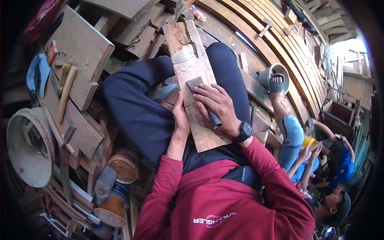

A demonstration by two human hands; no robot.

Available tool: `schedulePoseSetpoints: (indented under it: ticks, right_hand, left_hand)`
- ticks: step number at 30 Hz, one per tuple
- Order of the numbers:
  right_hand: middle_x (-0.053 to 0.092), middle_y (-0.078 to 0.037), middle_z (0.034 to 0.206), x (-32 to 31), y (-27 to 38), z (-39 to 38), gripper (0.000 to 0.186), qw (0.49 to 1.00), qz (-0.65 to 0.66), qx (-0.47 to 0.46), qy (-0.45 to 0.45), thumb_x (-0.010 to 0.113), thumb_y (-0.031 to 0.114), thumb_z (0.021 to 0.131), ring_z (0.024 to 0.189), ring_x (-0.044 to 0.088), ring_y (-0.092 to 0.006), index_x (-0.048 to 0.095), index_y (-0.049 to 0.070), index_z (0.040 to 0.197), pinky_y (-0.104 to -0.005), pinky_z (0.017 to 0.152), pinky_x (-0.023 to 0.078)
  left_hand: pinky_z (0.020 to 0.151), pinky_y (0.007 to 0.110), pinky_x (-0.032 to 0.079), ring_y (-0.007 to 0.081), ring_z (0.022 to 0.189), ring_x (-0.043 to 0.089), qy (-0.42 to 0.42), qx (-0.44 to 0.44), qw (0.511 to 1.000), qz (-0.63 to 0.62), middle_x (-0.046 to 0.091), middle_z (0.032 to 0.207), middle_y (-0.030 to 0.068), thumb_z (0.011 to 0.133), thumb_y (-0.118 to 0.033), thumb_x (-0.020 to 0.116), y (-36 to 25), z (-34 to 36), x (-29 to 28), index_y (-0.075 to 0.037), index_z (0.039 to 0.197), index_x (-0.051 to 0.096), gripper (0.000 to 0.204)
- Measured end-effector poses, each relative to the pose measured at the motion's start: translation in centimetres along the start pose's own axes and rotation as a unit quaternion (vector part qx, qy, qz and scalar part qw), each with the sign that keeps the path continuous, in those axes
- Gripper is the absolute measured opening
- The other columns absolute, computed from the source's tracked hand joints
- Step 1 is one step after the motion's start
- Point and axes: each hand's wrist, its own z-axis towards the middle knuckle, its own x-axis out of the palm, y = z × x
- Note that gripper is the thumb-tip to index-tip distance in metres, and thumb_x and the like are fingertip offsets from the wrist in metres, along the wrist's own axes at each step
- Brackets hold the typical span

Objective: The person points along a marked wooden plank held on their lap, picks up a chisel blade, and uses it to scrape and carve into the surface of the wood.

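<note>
The right hand (218, 106) has its fingers closed around a flat tool (196, 83), its handle (215, 119) showing below the palm. The tool's blade lies on the board (200, 72), near the middle of its length. The left hand (181, 114) presses against the board's left edge; I cannot tell whether its fingers curl underneath. The board lies lengthwise across the lap, its near end at the waist and its far end, rough and torn, past the knees. A watch (245, 131) sits on the right wrist. To the right, 1 sandalled foot (276, 79) of another person is at a bucket (264, 80); beyond, a hammer (265, 29) rests on long planks (248, 34). To the left, a wooden handle (66, 96) leans near a pale tub (18, 154).
</note>
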Motion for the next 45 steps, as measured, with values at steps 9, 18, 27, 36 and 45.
schedulePoseSetpoints:
  ticks: [9, 18, 27, 36, 45]
  right_hand:
    - [0.062, -0.016, 0.137, -0.3, 2.0, 1.8, 0.044, 0.997, -0.04, 0.037, 0.056, 0.068, 0.01, 0.085, 0.136, 0.052, -0.0325, 0.064, 0.006, 0.129, -0.0515, 0.115, 0.033]
    - [0.074, -0.012, 0.112, 1.1, 2.2, 2.9, 0.019, 0.997, -0.055, 0.023, -0.043, 0.066, 0.006, 0.087, 0.114, 0.068, -0.0278, 0.073, 0.004, 0.104, -0.046, 0.106, 0.044]
    - [0.072, -0.011, 0.119, 1.7, 1.2, 2.4, 0.018, 0.999, -0.042, 0.006, -0.011, 0.062, 0.008, 0.093, 0.12, 0.066, -0.0273, 0.072, 0.006, 0.108, -0.0489, 0.112, 0.039]
    - [0.063, -0.013, 0.136, 1.1, 0.3, 2.6, 0.029, 0.999, 0.003, 0.034, 0.033, 0.061, 0.021, 0.098, 0.137, 0.052, -0.0309, 0.068, 0.007, 0.122, -0.0524, 0.118, 0.028]
    - [0.058, -0.013, 0.143, 1.2, 0.5, 2.9, 0.042, 0.997, 0.006, 0.041, 0.058, 0.059, 0.034, 0.1, 0.141, 0.047, -0.0319, 0.062, 0.009, 0.134, -0.0547, 0.12, 0.023]
  left_hand:
    - [0.107, 0.031, 0.043, 0.0165, 0.126, 0.054, 0.023, 0.008, 0.998, 0.064, 0.055, 0.14, 0.0088, 0.11, -0.038, 0.038, -0.9, -0.9, 1.6, -0.003, 0.146, 0.048, 0.052]
    - [0.103, 0.032, 0.047, 0.0165, 0.119, 0.059, 0.026, 0.015, 0.999, 0.034, 0.06, 0.132, 0.0083, 0.109, -0.042, 0.041, 1.7, 1.0, -1.7, -0.003, 0.142, 0.052, 0.052]
    - [0.102, 0.031, 0.047, 0.0152, 0.119, 0.059, 0.01, 0.01, 1.0, 0.02, 0.059, 0.132, 0.0077, 0.109, -0.042, 0.04, 1.6, 0.9, -1.3, -0.004, 0.142, 0.052, 0.051]
    - [0.103, 0.031, 0.045, 0.0161, 0.122, 0.056, 0.025, 0.012, 1.0, 0.006, 0.057, 0.134, 0.0081, 0.108, -0.041, 0.045, 0.4, 0.1, 0.4, -0.003, 0.142, 0.051, 0.051]
    - [0.103, 0.03, 0.043, 0.0118, 0.115, 0.056, 0.008, 0.021, 0.999, 0.031, 0.06, 0.125, 0.0035, 0.108, -0.036, 0.047, 0.7, 0.4, -0.1, -0.003, 0.136, 0.056, 0.044]
